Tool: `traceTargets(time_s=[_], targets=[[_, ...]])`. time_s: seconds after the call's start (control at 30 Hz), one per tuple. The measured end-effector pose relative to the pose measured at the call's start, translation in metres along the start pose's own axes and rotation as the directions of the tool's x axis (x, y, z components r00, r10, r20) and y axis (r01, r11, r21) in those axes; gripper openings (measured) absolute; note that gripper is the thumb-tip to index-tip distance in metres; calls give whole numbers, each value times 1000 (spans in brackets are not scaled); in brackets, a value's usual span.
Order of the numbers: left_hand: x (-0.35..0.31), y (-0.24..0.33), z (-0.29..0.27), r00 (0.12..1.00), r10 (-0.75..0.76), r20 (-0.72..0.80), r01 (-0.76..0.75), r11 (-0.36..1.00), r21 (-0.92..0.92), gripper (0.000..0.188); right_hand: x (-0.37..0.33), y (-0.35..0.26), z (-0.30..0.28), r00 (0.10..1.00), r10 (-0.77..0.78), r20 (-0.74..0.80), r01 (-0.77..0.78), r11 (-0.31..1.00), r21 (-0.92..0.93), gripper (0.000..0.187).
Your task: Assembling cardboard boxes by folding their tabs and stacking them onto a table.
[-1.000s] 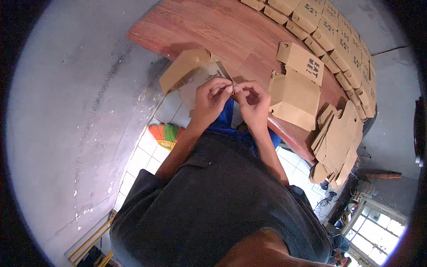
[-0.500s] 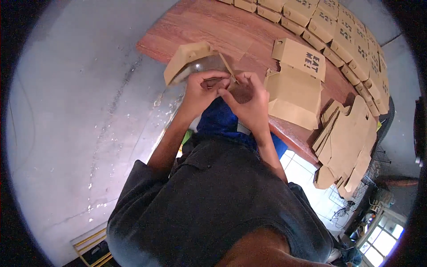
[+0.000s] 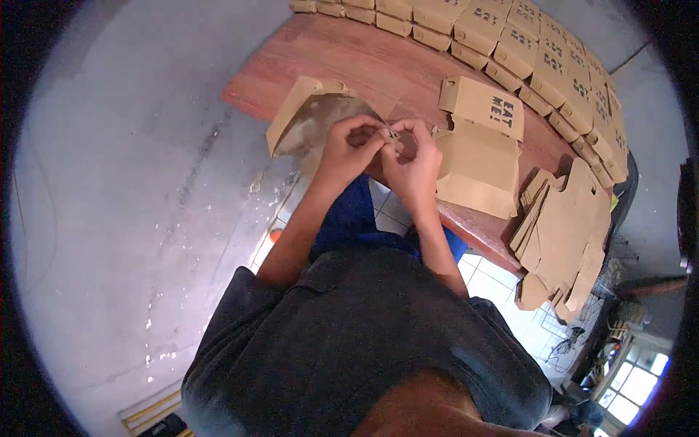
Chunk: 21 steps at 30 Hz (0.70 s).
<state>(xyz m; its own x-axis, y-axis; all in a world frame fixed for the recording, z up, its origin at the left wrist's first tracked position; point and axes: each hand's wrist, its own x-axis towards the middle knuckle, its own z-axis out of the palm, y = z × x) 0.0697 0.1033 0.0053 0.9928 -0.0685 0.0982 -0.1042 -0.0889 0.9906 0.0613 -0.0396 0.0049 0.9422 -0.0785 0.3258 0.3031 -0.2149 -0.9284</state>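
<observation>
A partly folded brown cardboard box is tilted at the table's near edge, its shaded inside facing me. My left hand closes on its right-hand edge, thumb and fingers pinched together. Against it, my right hand pinches the same corner of the box, around a narrow flap. The fingertips of both hands meet there and hide most of that corner. Just right of my right hand lies another box, opened out, with dark print on its lid panel.
Rows of folded cardboard boxes line the far and right side of the reddish wooden table. A stack of flat cardboard blanks overhangs its right near edge. A grey wall stands at left, and white floor tiles show below.
The held box has turned so that more of its inside shows. My hands have drawn closer together at its corner. The whole view has shifted slightly.
</observation>
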Motion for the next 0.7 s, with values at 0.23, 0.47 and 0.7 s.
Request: traceTargets(time_s=[0.23,0.47,0.7], targets=[[27,-19,-16,993,86,79,-91,994,61,17,3,19,14,995,-33,-96,33,999,2,20],[41,-18,-18,958,246,144,-268,607,748,34,11,8,30,988,-52,143,129,779,-614,24],[-55,14,-93,831,329,-448,-52,848,527,30,40,15,15,935,290,204,52,457,-888,36]])
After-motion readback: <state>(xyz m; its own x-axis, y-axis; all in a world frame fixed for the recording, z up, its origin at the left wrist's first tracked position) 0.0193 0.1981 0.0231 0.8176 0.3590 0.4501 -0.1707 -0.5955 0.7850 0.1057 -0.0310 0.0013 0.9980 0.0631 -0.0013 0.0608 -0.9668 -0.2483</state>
